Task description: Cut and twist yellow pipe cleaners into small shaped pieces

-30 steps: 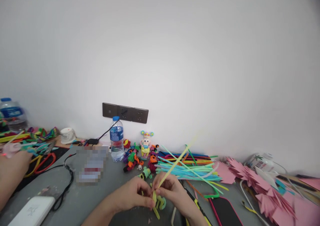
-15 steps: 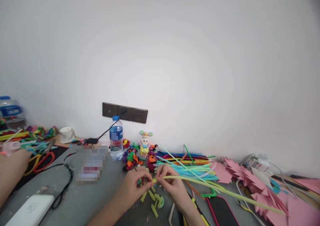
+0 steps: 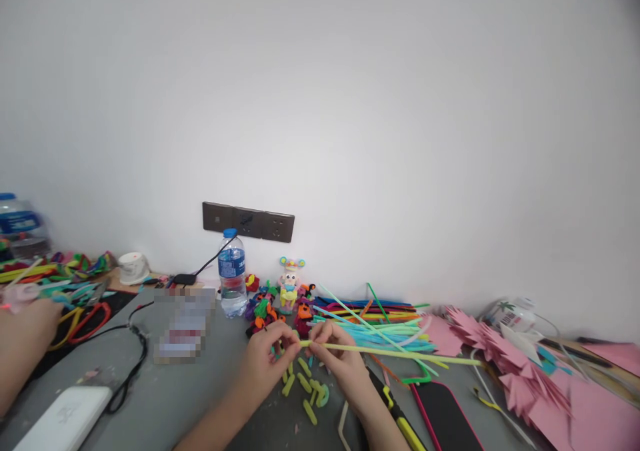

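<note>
My left hand (image 3: 267, 360) and my right hand (image 3: 336, 356) meet low in the middle of the grey table, fingertips almost touching. Both pinch the near end of a long pale yellow-green pipe cleaner (image 3: 400, 354), which runs level to the right over the pile. Below my hands lie several short curled yellow-green pieces (image 3: 307, 391). What else my left fingers cover is hidden.
A heap of coloured pipe cleaners (image 3: 375, 321), small figures (image 3: 290, 290) and a water bottle (image 3: 231, 274) stand behind my hands. Pink paper cut-outs (image 3: 505, 364) and a black phone (image 3: 447, 418) lie to the right. Another person's arm (image 3: 23, 344), a cable (image 3: 135, 364) and a white box (image 3: 65, 424) are on the left.
The long pipe cleaner swung from pointing up-right to lying level toward the right. My hands moved a little farther from me, and the short pieces now lie bare below them.
</note>
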### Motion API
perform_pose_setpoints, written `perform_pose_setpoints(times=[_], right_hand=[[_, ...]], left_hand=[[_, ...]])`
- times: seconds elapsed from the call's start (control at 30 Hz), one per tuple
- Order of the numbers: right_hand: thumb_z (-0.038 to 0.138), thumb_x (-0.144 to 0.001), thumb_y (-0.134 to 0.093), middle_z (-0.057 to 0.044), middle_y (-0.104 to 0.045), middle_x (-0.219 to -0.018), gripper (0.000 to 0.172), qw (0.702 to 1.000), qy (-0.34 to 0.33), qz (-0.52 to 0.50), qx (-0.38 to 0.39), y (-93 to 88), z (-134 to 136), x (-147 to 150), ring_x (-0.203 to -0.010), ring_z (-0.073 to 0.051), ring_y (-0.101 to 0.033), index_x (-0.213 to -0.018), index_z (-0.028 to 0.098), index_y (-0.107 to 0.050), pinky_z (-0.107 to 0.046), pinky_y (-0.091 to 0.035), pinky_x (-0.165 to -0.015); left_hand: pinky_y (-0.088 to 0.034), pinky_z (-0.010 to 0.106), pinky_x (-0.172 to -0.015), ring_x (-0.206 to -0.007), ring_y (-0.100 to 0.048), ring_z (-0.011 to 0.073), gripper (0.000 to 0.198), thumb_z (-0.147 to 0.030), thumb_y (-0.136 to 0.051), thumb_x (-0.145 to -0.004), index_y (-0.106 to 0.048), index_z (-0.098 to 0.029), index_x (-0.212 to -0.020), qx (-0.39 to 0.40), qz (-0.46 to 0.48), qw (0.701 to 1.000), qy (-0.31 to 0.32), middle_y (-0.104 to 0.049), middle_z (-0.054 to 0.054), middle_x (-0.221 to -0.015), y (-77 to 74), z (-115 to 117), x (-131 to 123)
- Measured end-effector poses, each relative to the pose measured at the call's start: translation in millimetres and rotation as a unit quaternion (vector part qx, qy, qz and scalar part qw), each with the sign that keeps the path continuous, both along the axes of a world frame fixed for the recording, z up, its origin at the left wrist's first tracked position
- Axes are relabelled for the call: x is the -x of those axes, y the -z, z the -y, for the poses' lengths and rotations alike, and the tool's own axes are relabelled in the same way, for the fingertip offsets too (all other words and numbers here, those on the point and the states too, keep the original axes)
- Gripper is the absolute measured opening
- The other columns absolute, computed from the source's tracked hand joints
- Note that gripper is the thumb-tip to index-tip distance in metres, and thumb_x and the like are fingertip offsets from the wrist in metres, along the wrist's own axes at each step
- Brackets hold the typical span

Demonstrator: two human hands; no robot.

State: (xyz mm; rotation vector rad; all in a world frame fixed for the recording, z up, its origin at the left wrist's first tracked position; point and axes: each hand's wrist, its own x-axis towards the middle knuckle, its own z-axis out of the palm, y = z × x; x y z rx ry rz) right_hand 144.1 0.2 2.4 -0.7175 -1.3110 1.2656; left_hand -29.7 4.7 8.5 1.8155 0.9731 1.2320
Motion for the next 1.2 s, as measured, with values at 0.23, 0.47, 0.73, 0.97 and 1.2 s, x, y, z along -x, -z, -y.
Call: perform_pose_setpoints(times=[0.23,0.47,0.73,0.97,1.2], right_hand=[[0.031,-0.076,-0.074,-0.001,-0.058,-0.072,0.024,0.999,-0.003,0.022,-0.028,13.2,-3.9,9.0,-0.067,-0.015,-0.056,-0.067,0.019,-0.056,-0.027,-0.042,-0.063],[0.022,-0.077,-0.073,-0.001,-0.059,-0.076,0.015,0.984,0.081,0.065,-0.146,12.5,-3.9,9.8,-0.073,-0.016,-0.057,-0.068,0.020,-0.062,-0.027,-0.043,-0.066],[0.023,-0.081,-0.069,-0.004,-0.064,-0.077,0.003,0.979,0.061,0.116,-0.158,5.8,-0.6,6.1,-0.076,-0.019,-0.059,-0.078,0.021,-0.069,-0.029,-0.045,-0.069],[0.032,-0.083,-0.067,-0.002,-0.060,-0.075,0.013,0.994,0.030,0.045,-0.090,8.8,-2.8,1.5,-0.072,-0.017,-0.056,-0.078,0.020,-0.066,-0.026,-0.043,-0.065],[0.035,-0.077,-0.073,-0.003,-0.061,-0.082,0.017,0.999,-0.038,0.004,-0.035,-4.0,2.4,-3.7,-0.077,-0.017,-0.056,-0.077,0.019,-0.067,-0.026,-0.044,-0.070]], left_hand=[[-0.042,0.020,-0.059,-0.061,-0.053,0.0101,0.035,-0.043,-0.083,-0.060,-0.065,-0.016,-0.073,0.296,0.318,0.900,0.027,-0.061,-0.002,-0.067,9.4,1.5,-12.6],[-0.038,0.016,-0.053,-0.058,-0.049,0.0062,0.029,-0.032,-0.087,-0.057,-0.066,-0.017,-0.069,0.351,0.388,0.851,0.050,-0.059,-0.003,-0.066,8.1,5.0,-19.6],[-0.040,0.015,-0.054,-0.056,-0.047,0.0050,0.032,-0.031,-0.087,-0.060,-0.060,-0.018,-0.072,0.370,0.424,0.824,0.061,-0.058,-0.005,-0.067,10.0,1.9,-17.4],[-0.033,0.016,-0.051,-0.050,-0.035,0.0045,0.036,-0.033,-0.087,-0.058,-0.057,-0.016,-0.067,0.352,0.364,0.859,0.076,-0.049,-0.008,-0.057,6.7,3.9,-16.4],[-0.024,0.019,-0.049,-0.052,-0.037,0.0053,0.043,-0.030,-0.086,-0.060,-0.046,-0.018,-0.073,0.358,0.285,0.875,0.159,-0.051,-0.007,-0.058,6.1,4.0,-11.1]])
